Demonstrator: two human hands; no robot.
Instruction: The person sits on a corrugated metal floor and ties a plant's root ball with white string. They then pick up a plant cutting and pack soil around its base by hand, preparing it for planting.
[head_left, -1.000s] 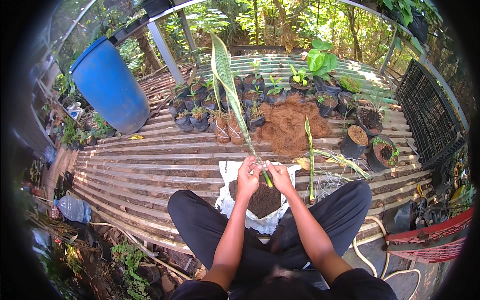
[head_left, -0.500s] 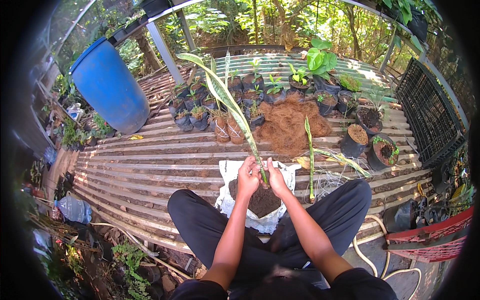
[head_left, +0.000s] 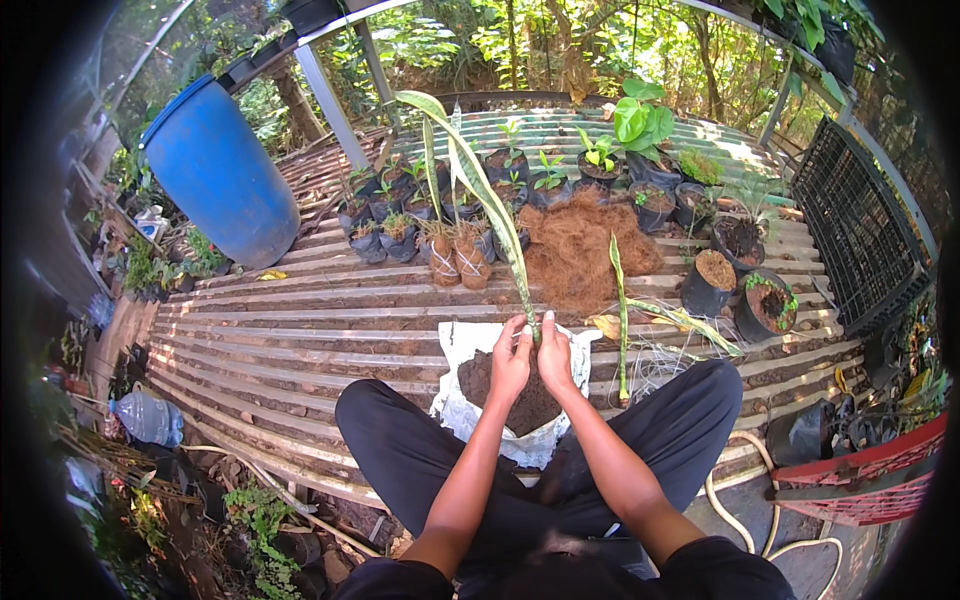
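Observation:
A long snake plant leaf (head_left: 490,197), green with pale edges, stands tilted with its upper end leaning away and to the left. My left hand (head_left: 511,362) and my right hand (head_left: 555,355) are closed around its lower end, close together. Below them a white sack (head_left: 457,345) lies spread between my legs, with a heap of dark soil (head_left: 528,408) on it. The leaf's bottom tip is hidden by my fingers. Right of the sack another snake plant leaf (head_left: 621,330) lies on the corrugated sheet, beside a yellowish-green leaf piece (head_left: 690,320).
Brown coconut fibre (head_left: 590,250) lies ahead, next to two string-tied brown bundles (head_left: 456,260) and several potted seedlings. Black pots (head_left: 707,285) stand at the right, near a black crate (head_left: 862,225) and a red crate (head_left: 865,475). A blue barrel (head_left: 222,170) stands far left.
Both hands have moved slightly away from me, taking the leaf with them. The leaf's top has swung to the right, and my fingers have shifted on its lower end.

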